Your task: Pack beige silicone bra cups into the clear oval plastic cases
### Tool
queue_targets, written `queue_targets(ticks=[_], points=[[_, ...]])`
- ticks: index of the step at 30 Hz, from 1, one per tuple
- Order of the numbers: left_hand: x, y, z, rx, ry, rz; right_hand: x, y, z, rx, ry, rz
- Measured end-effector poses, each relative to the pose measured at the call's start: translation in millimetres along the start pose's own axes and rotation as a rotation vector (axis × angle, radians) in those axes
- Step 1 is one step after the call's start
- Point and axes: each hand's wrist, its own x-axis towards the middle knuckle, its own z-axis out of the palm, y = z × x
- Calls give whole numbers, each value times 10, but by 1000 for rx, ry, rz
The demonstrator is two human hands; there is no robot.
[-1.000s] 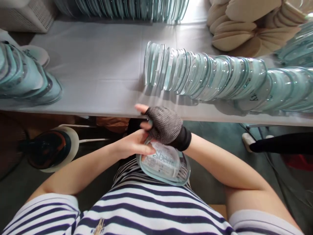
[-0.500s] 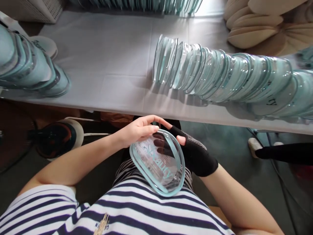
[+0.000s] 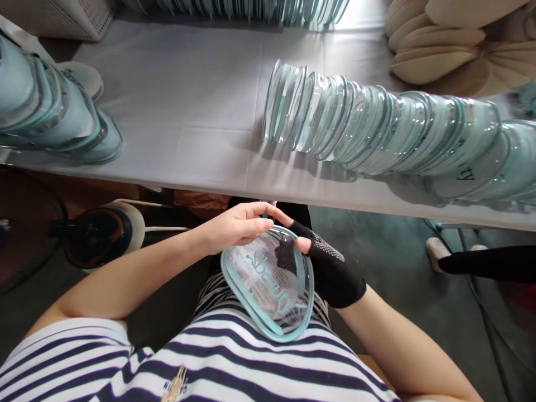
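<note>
Table (image 3: pixel 201 100) stretched out beyond the fingers, grey-white top. Long row of clear pouches (image 3: pixel 377 128) stood packed along it, beyond and to the right of the fingers; pile of pouches (image 3: pixel 58 106) beyond and to the left; back row (image 3: pixel 251 8) farthest from the fingers. Beige pads (image 3: pixel 439 50) sat far right of them, white basket (image 3: pixel 75 17) far left. Fan (image 3: pixel 100 234) was low, left of the fingers; someone else's shoe (image 3: pixel 438 254) on the floor to the right.

Progress, judging by layout: many pouches were lined up already; one, the held pouch (image 3: pixel 268 290), was in hand and not set down among the others. It looked mid-handling, probably around its upper edge. Couldn't tell whether its opening was closed, or whether the rows counted as finished.

Held pouch hung tilted just below the left fingers, against the striped shirt (image 3: pixel 209 357), lettering facing up. Right hand (image 3: pixel 329 259), black glove: thumb lay on the front of the rim, fingers behind showing dark through the plastic, so pouch pinched between. Left hand (image 3: pixel 240 226), bare: index stretched toward the glove, thumb apart from it at the top edge; other fingers hidden, grip unclear.
</note>
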Motion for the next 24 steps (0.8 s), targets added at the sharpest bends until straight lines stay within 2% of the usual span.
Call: queue_targets(ticks=[5,10,15,19,24], points=[[-14,-28,-4,17,-33,3,-7,-27,1,-104,-50,98],[-21,-17,-6,4,-47,6,-13,-67,12,-131,-74,56],[27,-75,-62,-9,6,-22,20,-61,0,-93,-82,77],[119,-156,-76,32,53,-75,128,-17,-3,-213,-12,74],[146,-114,12,59,92,-69,217,126,-29,-405,135,-30]])
